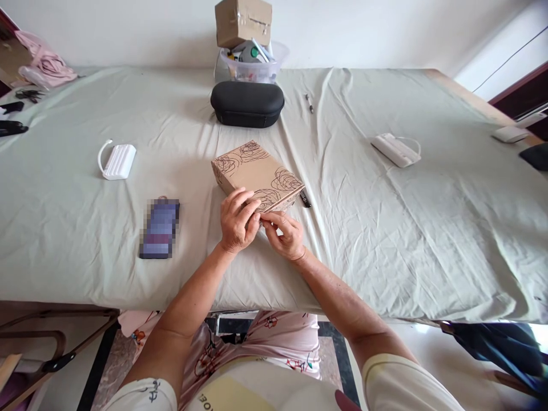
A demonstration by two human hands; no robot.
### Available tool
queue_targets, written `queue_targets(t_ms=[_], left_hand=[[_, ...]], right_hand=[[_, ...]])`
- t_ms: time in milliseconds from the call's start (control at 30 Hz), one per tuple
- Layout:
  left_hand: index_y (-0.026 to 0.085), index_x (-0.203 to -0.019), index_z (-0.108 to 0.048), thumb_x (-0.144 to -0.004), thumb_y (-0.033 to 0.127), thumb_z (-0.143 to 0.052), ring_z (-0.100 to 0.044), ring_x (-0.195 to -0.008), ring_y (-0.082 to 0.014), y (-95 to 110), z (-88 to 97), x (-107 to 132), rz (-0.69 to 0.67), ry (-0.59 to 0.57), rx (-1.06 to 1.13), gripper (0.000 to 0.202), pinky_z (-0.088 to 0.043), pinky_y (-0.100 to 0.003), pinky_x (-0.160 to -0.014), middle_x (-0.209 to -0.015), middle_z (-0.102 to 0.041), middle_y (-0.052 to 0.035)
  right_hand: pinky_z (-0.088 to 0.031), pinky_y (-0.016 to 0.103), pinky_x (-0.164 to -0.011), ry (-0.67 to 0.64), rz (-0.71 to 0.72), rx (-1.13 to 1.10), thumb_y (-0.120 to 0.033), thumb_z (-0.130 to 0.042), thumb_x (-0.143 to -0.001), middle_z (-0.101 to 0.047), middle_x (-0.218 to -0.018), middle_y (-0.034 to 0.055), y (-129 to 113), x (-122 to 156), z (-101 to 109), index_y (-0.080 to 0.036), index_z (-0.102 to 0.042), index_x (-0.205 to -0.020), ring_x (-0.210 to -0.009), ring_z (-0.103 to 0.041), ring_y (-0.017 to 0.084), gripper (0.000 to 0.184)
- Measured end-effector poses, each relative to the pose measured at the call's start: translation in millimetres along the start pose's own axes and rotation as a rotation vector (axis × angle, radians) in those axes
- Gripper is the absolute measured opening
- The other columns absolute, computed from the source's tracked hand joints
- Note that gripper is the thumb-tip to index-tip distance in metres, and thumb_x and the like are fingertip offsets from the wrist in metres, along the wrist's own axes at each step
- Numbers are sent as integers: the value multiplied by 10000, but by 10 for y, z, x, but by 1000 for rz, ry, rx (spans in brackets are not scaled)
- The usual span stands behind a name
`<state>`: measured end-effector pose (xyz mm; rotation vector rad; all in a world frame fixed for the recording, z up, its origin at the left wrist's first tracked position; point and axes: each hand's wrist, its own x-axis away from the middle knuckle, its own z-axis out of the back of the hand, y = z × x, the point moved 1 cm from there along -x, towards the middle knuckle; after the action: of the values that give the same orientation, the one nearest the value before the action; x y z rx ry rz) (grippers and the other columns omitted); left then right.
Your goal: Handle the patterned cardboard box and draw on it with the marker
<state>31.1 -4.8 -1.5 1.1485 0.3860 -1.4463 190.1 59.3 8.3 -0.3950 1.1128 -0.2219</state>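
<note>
Bench (398, 245), draped in pale green cloth. Item: cardboard box (259, 170), lid down, dark scribbled loops at the corners of its top, set askew at mid-length, nearer the bench's near edge, one corner pointing towards that edge. Left hand (240, 221): fingers bent, resting on the box top by that near corner, thumb low against it; whether it grips cannot be told. Right hand (286, 233): thumb and forefinger drawn together at the same corner; anything pinched between them is hidden. Black marker (305, 199): just beside the box's right corner. Dark blue item (160, 229), pixelated: left of the box, towards the near edge. White device (121, 162) with looped cable: towards the left edge. Second white device (397, 150), likewise looped: towards the right edge. Black zipped case (247, 104): beyond the box. Pen (309, 104): right of the case. Clear tub (257, 75), filled, with brown carton (244, 24) on top: far edge. Pink cloth (47, 60): far left corner.
</note>
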Motion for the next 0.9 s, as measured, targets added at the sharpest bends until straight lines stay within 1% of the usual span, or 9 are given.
queue_targets(t_ms=[67, 167, 267, 367, 467, 567, 667, 800, 900], left_hand=[[235, -1211, -733, -1068, 562, -427, -630, -1386, -301, 10, 12, -9, -27, -8, -6, 471, -477, -493, -1207, -1305, -742, -132], [243, -1200, -729, -1031, 624, -477, -635, -1379, -315, -10, 14, -26, 17, -59, -35, 487, -485, -507, -1204, -1298, -746, -127], [248, -1188, -720, -1009, 599, -541, -638, -1374, -316, -29, 7, -35, 28, -70, -23, 433, -481, -515, -1211, -1294, -747, -121], [241, -1180, -704, -1016, 526, -553, -640, -1371, -304, -37, 8, -37, -16, -28, 13, 362, -493, -506, -1203, -1292, -743, -118], [232, -1176, -686, -1020, 492, -523, -630, -1390, -305, -55, 11, -38, -10, -30, 32, 345, -507, -514, -1195, -1299, -734, -126], [225, -1174, -669, -1026, 487, -467, -613, -1417, -313, -88, 12, -42, 23, -63, 40, 362, -510, -537, -1200, -1308, -726, -138], [218, -1158, -663, -1036, 472, -430, -615, -1416, -309, -116, 14, -47, 24, -47, 36, 365, -523, -545, -1192, -1293, -728, -142], [218, -1128, -664, -1059, 460, -386, -627, -1401, -295, -136, 24, -55, 33, -15, 23, 375, -540, -545, -1180, -1272, -730, -142], [220, -1104, -661, -1086, 460, -326, -629, -1405, -282, -147, 38, -63, 56, -10, 17, 412, -548, -538, -1178, -1268, -723, -144]], right_hand=[[-656, 275, -728, -19, -31, 12, -155, -563, -1039, -826, -976, 52, 9, 5, 1, -242, -741, -1198, -779, -761, 141, 253], [-663, 303, -737, -42, -129, 58, -206, -553, -1050, -821, -947, 53, 51, 17, 13, -255, -765, -1165, -763, -753, 155, 246], [-649, 310, -709, -2, -214, 113, -286, -567, -1061, -809, -925, 61, 114, 19, 46, -253, -785, -1126, -750, -739, 164, 229], [-620, 302, -670, 50, -279, 153, -352, -581, -1066, -799, -922, 68, 183, -1, 102, -241, -793, -1091, -720, -715, 156, 241], [-601, 312, -665, 110, -327, 185, -389, -584, -1064, -785, -899, 64, 247, -26, 169, -237, -792, -1065, -698, -688, 157, 258], [-605, 348, -718, 149, -397, 238, -425, -570, -1057, -763, -870, 61, 310, -41, 231, -242, -784, -1052, -725, -681, 176, 282], [-600, 366, -749, 186, -447, 283, -456, -558, -1048, -746, -860, 57, 371, -52, 280, -240, -775, -1048, -735, -671, 184, 305], [-567, 336, -695, 230, -478, 362, -474, -529, -1051, -710, -819, 40, 430, -72, 330, -236, -774, -1035, -676, -626, 164, 342], [-536, 313, -661, 242, -470, 371, -442, -535, -1049, -683, -802, 29, 440, -89, 355, -237, -765, -1017, -646, -589, 147, 310]])
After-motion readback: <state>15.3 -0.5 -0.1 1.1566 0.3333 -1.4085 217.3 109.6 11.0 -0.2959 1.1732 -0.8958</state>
